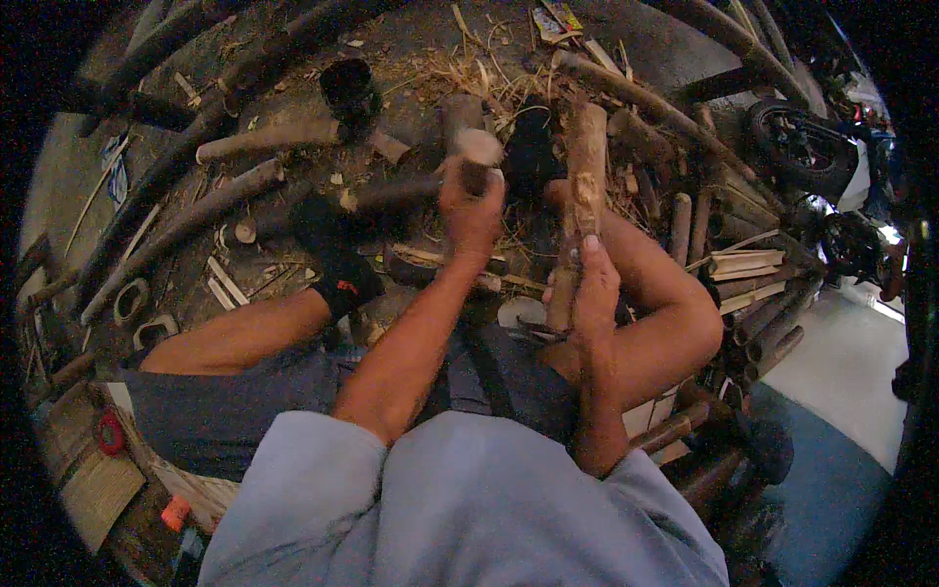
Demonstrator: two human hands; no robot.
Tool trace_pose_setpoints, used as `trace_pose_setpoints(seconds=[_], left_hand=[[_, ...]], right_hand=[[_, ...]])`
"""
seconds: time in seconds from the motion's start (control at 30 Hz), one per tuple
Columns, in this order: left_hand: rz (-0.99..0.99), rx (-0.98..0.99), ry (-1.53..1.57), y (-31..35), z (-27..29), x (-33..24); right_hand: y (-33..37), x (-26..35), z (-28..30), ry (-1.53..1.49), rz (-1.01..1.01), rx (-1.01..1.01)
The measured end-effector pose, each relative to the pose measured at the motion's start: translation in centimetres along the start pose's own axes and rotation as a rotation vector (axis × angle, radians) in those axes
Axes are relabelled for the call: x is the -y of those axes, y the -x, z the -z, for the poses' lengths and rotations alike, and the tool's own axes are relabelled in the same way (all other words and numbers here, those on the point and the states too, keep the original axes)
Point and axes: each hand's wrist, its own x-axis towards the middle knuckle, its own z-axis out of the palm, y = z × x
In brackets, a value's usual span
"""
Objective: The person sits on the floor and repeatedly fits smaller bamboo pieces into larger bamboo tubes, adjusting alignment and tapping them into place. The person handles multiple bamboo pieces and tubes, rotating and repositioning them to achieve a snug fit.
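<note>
My left hand (pixel 471 215) is wrapped round a short, thick wooden piece whose pale round end (pixel 479 147) sticks up above the fingers; motion blurs it. Closed too, my right hand (pixel 594 289) grips the lower part of a brown wooden pole (pixel 586 137), thumb pressed along it. The pole points away from me beside my bent right leg. Just above that thumb, its bark shows a pale, rough-cut patch. A gap separates the two hands. Whether a small tool lies under the right fingers is too dark to tell.
Round logs (pixel 274 140) lie around my feet among shavings and chips. A black pot-like container (pixel 350 90) stands at the far left. Split wood strips (pixel 748 262) are stacked at right, near a motorbike wheel (pixel 802 147). A red ring (pixel 111 432) lies at left.
</note>
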Motion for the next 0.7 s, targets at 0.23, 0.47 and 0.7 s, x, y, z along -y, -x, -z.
trace_pose_setpoints(seconds=[0.23, 0.47, 0.7], left_hand=[[0.602, -0.136, 0.8, -6.3, 6.3, 2.0], [0.376, -0.156, 0.689, -2.6, 5.9, 4.3], [0.347, -0.065, 0.467, -1.6, 6.0, 4.2]], right_hand=[[-0.9, 6.3, -4.6, 0.185, 0.371, 0.205], [0.2, 13.3, -8.6, 0.135, 0.663, 0.459], [-3.1, 12.7, -10.7, 1.301, 0.661, 0.604]])
